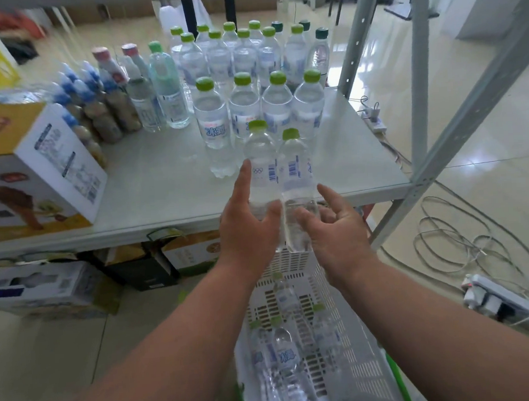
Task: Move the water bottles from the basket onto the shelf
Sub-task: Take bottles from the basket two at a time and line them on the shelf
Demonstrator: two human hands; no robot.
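The left hand [249, 229] grips the left bottle [260, 157] and the right hand [333, 227] the right bottle [295, 170], these 2 upright at frame centre, bases just below the shelf [163, 181] edge ahead; more bottles [286, 354] lie in the basket [344, 307] below.

Left grip [249, 229], right grip [336, 227]: bare skin, sturdy fingers, broad thumbs. Left forearm [173, 345], right forearm [435, 329]: bare, smooth, thick.

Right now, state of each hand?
Left hand: grips the left bottle.
Right hand: grips the right bottle.
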